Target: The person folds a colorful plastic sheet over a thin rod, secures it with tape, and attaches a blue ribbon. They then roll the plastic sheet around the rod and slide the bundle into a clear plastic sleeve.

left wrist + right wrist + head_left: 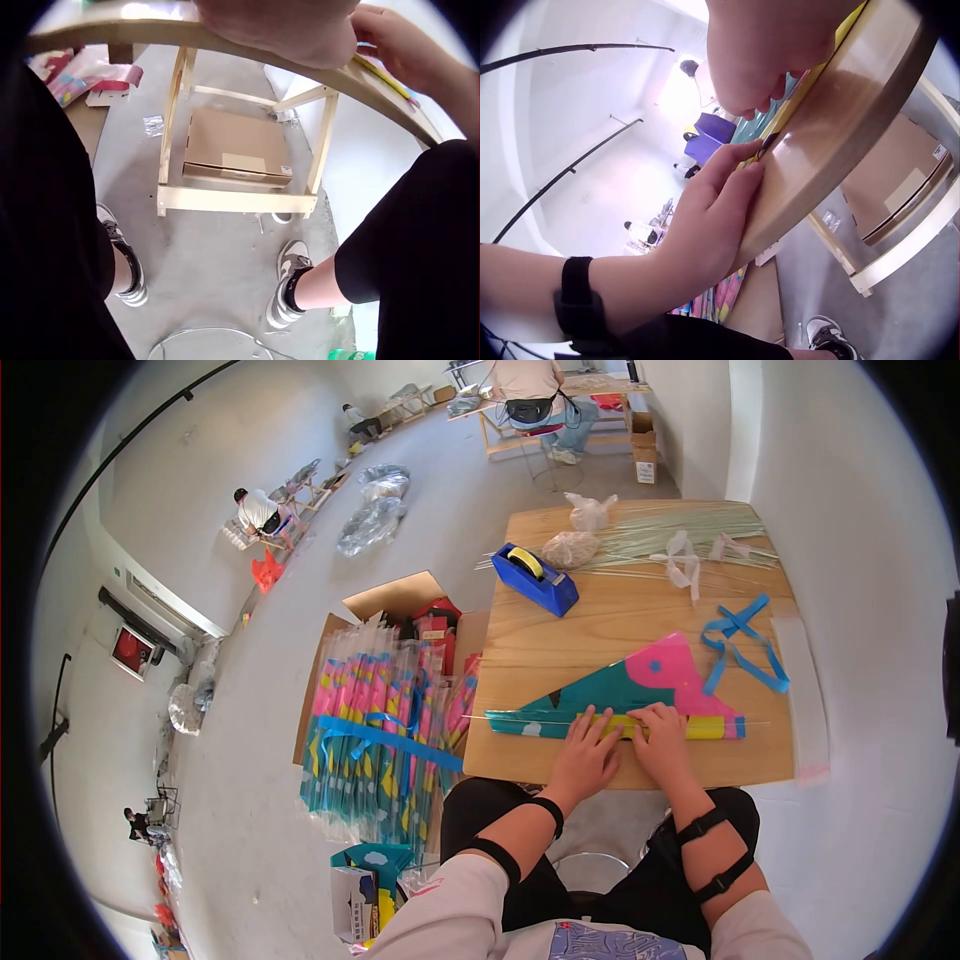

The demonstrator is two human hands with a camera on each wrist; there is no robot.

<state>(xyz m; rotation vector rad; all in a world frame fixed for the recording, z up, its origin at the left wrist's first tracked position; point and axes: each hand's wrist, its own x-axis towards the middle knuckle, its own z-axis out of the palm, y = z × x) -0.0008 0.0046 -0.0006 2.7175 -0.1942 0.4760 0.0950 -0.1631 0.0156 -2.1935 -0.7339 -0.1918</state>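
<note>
With the desk [610,625] as clock face: toward six o'clock, near the front edge, a printed sheet [600,688] in teal, pink and yellow, lying mostly flat, with narrow corner toward nine and pink part toward one. Along the near side of the sheet, a yellow rolled edge [705,727], with a thin rod [757,722] sticking out toward nine and toward three. On this roll, at half past six, left hand [587,757], fingers rather straight and a little spread, pressing from above. Just beside, at half past five, right hand [660,743], fingers closer together and slightly bent, resting also on the roll. Thumb under the roll or not: cannot tell.

At three o'clock, a loose blue ribbon [738,622], near the pink part. At ten, a blue tape dispenser [540,588], well apart from both hands. At twelve, many pale thin sticks [660,532]; toward eleven, a knotted white bag [590,512]. Beside the desk, at nine o'clock, an open carton [390,598] with wrapped colourful bundles [345,760]. Below the desk, in the left wrist view, a flat cardboard box [236,142]. Far away, at eleven, a seated person [527,380].
</note>
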